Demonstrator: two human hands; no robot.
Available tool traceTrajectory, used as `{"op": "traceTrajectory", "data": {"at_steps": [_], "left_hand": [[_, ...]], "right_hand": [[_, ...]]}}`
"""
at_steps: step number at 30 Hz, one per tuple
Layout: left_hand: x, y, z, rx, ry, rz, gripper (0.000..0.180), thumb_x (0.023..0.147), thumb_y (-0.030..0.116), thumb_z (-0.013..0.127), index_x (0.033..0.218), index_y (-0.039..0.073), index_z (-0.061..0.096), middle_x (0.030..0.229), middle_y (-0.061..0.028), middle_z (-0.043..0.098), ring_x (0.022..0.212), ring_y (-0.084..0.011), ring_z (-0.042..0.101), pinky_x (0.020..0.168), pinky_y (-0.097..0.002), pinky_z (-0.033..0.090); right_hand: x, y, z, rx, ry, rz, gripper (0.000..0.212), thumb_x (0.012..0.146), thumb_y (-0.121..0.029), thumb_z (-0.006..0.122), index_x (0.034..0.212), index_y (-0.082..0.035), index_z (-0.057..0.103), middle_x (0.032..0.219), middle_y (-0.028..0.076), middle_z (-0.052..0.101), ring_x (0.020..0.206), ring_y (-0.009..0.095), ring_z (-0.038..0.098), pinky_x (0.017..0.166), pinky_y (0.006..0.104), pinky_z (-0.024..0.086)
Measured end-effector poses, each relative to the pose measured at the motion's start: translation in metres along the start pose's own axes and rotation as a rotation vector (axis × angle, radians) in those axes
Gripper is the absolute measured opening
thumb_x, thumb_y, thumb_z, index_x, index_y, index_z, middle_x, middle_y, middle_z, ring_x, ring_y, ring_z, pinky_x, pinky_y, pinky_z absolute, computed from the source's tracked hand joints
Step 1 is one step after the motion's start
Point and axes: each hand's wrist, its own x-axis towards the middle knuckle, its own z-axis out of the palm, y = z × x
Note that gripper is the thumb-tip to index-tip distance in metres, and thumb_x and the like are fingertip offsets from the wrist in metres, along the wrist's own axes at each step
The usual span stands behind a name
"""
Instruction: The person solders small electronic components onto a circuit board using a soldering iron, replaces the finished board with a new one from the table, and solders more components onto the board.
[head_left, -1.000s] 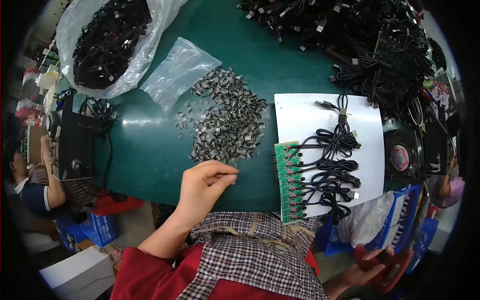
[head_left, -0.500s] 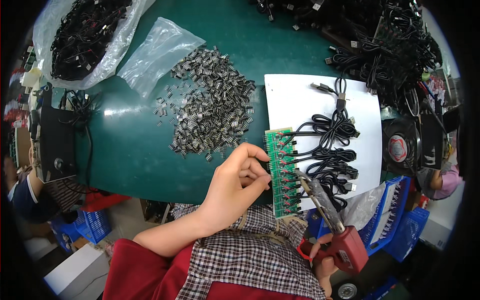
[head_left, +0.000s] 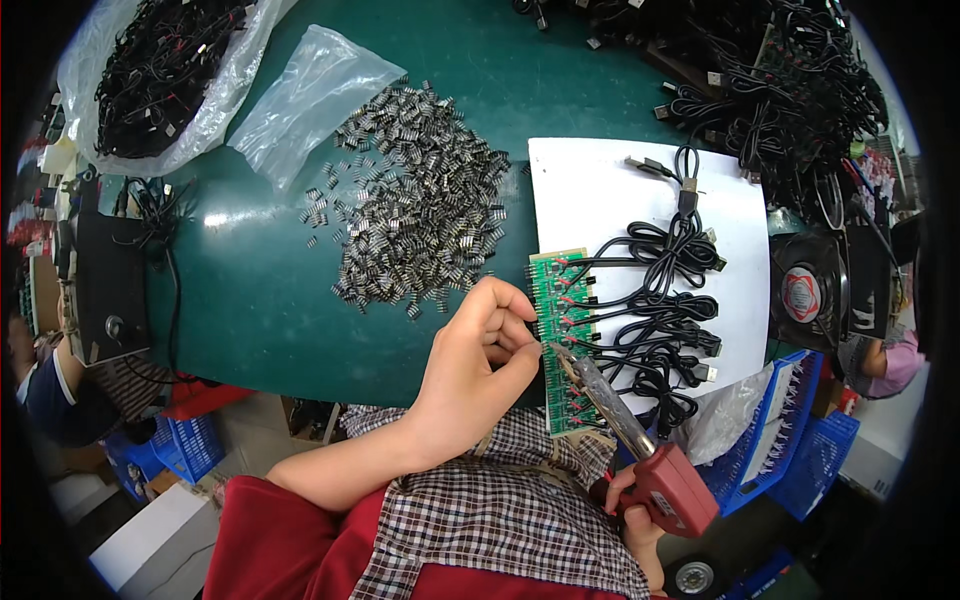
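Well, at the far left, a clear plastic bag (head_left: 215, 145) stuffed with dark cables lies beyond a black metal box with a knob (head_left: 112, 285). Next along the green tabletop (head_left: 260, 330) comes a loose heap of small black pin connectors with silvery legs (head_left: 420, 205).

Just nearer than that heap is the bare left hand (head_left: 466, 372), its thumb and forefinger drawn close together at the left edge of a long green circuit board (head_left: 563, 290) — whether anything is pinched between them, I cannot tell. The board's long axis runs away from the person's body, along the left side of a white sheet (head_left: 590, 185). It lies immediately right of those fingertips, so the left hand is the nearer one.

From the lower right, the right hand (head_left: 641, 524), wrapped around the handle, holds a red-handled soldering iron (head_left: 678, 492) — its tip over the board, close by the left fingertips; contact is unclear. Coiled black cables (head_left: 668, 255) fan out rightward.
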Motion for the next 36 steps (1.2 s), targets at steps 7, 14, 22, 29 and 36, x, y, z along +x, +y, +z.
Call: {"op": "traceTrajectory", "data": {"at_steps": [7,14,22,29,36], "left_hand": [[0.001,0.000,0.001,0.023,0.015,0.019,0.025,0.079,-0.008,0.054,0.096,0.004,0.040,0.078,-0.0014,0.053,0.071,-0.0052,0.054,0.064,-0.0184,0.044],[0.002,0.001,0.000,0.015,0.007,0.013,0.026,0.078,-0.008,0.054,0.096,0.004,0.040,0.077,-0.0014,0.053,0.071,-0.0052,0.054,0.064,-0.0183,0.044],[0.002,0.001,0.000,-0.021,-0.005,-0.010,0.027,0.078,-0.008,0.054,0.097,0.004,0.040,0.078,-0.0017,0.053,0.071,-0.0054,0.054,0.065,-0.0186,0.044],[0.002,0.001,0.000,-0.009,-0.004,-0.006,0.027,0.078,-0.008,0.054,0.098,0.004,0.040,0.078,-0.0015,0.053,0.071,-0.0053,0.054,0.065,-0.0188,0.044],[0.002,0.001,0.001,0.002,-0.003,0.010,0.027,0.078,-0.008,0.054,0.097,0.004,0.040,0.078,-0.0011,0.053,0.072,-0.0048,0.053,0.066,-0.0184,0.044]], "right_hand": [[0.005,-0.016,0.012,-0.110,0.096,0.127,0.046,0.073,-0.052,0.065,0.071,-0.006,0.061,0.060,-0.001,0.057,0.057,0.013,0.054,0.056,0.0261,0.041],[0.000,-0.007,0.008,-0.212,0.092,0.125,0.044,0.073,-0.052,0.063,0.065,-0.009,0.060,0.063,0.000,0.057,0.060,0.017,0.055,0.057,0.0284,0.042],[0.007,-0.024,0.016,-0.081,0.075,0.166,0.048,0.075,-0.053,0.061,0.078,-0.006,0.062,0.057,0.000,0.056,0.057,0.014,0.053,0.056,0.0270,0.040],[-0.001,-0.008,0.004,-0.039,0.001,0.093,0.057,0.074,-0.043,0.068,0.098,0.006,0.050,0.074,0.011,0.056,0.049,0.015,0.050,0.045,0.0268,0.039],[-0.007,0.004,0.004,-0.205,0.097,0.087,0.045,0.070,-0.050,0.069,0.075,-0.006,0.062,0.059,0.000,0.058,0.054,0.012,0.056,0.051,0.0235,0.041]]}}
